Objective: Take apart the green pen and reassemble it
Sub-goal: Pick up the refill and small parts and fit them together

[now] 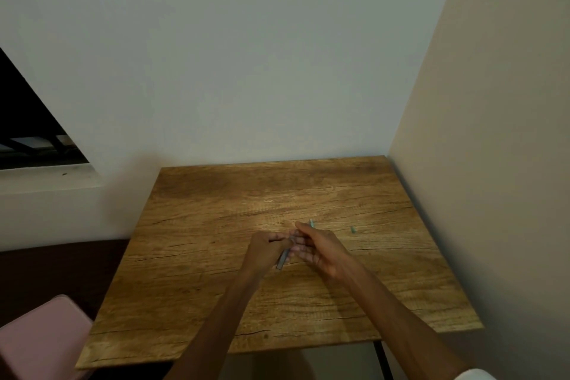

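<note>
Green pen (283, 258) — pale, in pieces — gripped by left hand (267, 248) and right hand (319, 248) fingers.

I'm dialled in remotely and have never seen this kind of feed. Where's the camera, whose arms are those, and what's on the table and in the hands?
There is no machine here. The single picture comes from a wide-angle camera worn on a person's head, looking forward and down, so the two bare arms rising from the bottom edge are that person's own. The wooden table stands in a corner between two walls. The left hand is closed around a green pen barrel, whose lower end sticks out below the fingers. The right hand meets it at the barrel's upper end; what its fingers pinch there is too blurred to tell. Just beyond the right hand lies a thin green part, and further right, apart from the hands, a small green piece. So the pen is currently in pieces.
</note>
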